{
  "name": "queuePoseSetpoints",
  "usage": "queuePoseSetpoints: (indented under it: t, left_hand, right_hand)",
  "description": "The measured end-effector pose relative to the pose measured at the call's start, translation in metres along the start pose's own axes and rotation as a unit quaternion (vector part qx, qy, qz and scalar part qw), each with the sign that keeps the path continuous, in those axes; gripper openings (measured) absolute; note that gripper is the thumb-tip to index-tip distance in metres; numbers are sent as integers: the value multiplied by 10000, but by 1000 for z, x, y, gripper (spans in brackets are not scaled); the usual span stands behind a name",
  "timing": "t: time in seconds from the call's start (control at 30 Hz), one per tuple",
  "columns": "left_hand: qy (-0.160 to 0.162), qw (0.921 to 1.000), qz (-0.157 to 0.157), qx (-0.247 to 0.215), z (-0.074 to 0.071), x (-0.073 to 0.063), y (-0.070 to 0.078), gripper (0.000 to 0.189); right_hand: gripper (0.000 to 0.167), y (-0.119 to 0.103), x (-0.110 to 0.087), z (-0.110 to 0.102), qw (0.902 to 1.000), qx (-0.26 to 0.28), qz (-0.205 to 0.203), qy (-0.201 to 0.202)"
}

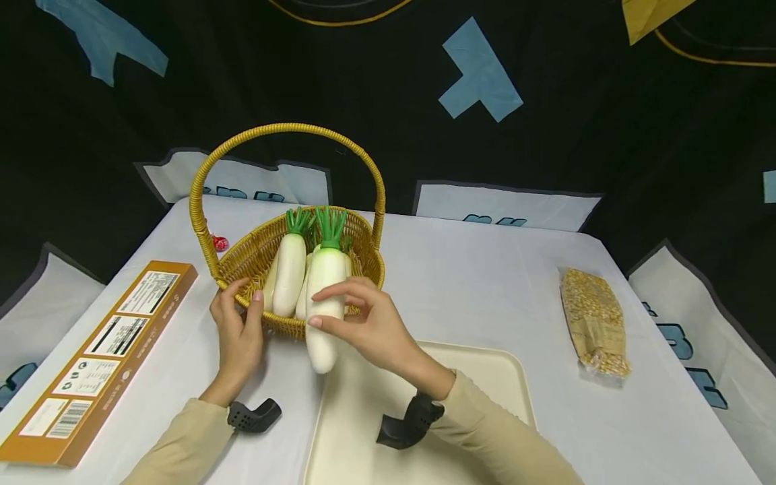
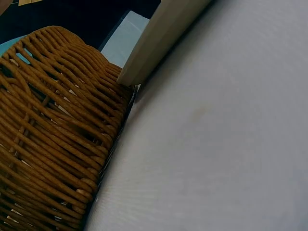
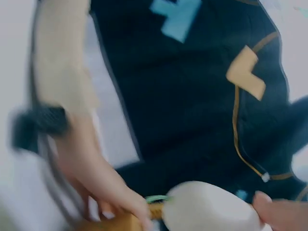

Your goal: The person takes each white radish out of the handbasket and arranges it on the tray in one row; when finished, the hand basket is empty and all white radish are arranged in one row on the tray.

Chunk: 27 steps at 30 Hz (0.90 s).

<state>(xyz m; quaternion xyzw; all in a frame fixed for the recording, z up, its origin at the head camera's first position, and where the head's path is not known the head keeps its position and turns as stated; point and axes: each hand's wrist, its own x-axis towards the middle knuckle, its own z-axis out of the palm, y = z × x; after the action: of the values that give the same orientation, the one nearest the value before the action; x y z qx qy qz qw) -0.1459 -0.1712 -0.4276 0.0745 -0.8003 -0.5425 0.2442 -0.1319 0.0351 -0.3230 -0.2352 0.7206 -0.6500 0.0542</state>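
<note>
Your right hand [image 1: 380,330] pinches that radish [image 1: 327,273], long axis aimed at you, greens [image 1: 331,229] away. Left hand [image 1: 238,340] grips the basket [image 1: 254,250].

Can't count radishes from my feed: held white radish [image 1: 328,268] covers part of those behind it in basket [image 1: 287,327]. Red item [image 1: 220,243] too small for me to identify. Fine print on orange box [image 1: 102,367] unreadable; box's near corner clipped by left edge. Tray [image 1: 492,369] runs off bottom, partly hidden under right sleeve [image 1: 497,428]. My right-wrist view: left hand [image 3: 98,171] blurred, right hand [image 3: 283,214] cut by right edge. Left-wrist view crops basket at left.
</note>
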Motion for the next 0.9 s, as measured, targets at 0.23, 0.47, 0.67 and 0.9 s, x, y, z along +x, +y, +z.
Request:
queuePoseSetpoints:
  t: [0.23,0.47,0.67,0.9]
  left_hand:
    - [-20,9999,-20,115,0,0,0,40]
    - [-32,10000,-77,-54,1,0,-3,41]
    - [-95,9999,-102,-71,2,-2,-4,42]
    - [-103,9998,-162,-25,-1,1,-3,42]
  right_hand:
    - [28,19,-48,12,9966,758,315,-17]
    - [29,36,-90,16,9905,1278,304,-406]
    - [33,48,-120,15,9815,1441,1171,-460]
    - [33,61,-123,19,9823,1105,1353,-678]
